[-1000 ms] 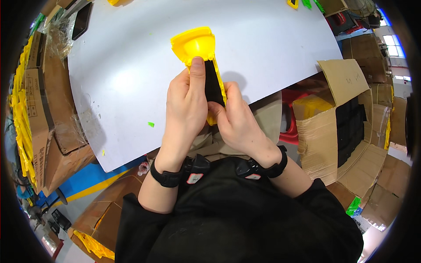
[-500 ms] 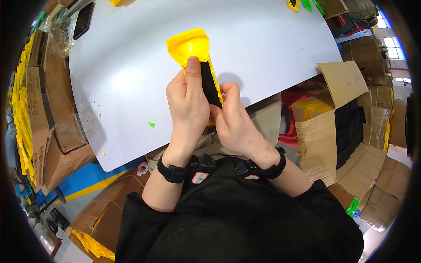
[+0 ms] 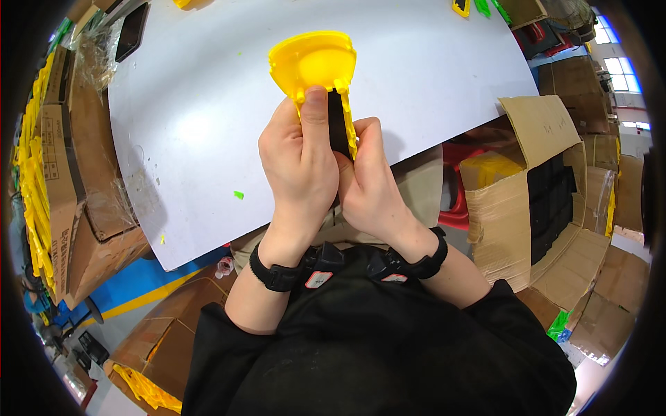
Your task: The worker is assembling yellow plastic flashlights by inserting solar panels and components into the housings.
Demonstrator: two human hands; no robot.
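Note:
A yellow plastic part [image 3: 312, 61] with a wide, flared, scoop-like head is held up over the near side of the white table [image 3: 187, 90]. Its narrow handle runs down toward me, with a black strip [image 3: 338, 125] lying along the inside. My left hand [image 3: 300, 156] is closed round the handle, thumb pressed just below the flared head. Lower down, my right hand [image 3: 372, 187] pinches the handle's right edge, its thumb near the black strip. Both hands cover the lower end of the handle.
An open cardboard box [image 3: 499, 222] with black pieces stands at the right. Another carton [image 3: 97, 229] and yellow parts [image 3: 35, 173] line the left. A phone [image 3: 132, 32] lies on the table's far left corner, and a green scrap [image 3: 238, 195] rests left of my hands.
The yellow part has turned so its flared head faces me more and sits slightly farther away. My right hand has shifted a little up along the handle.

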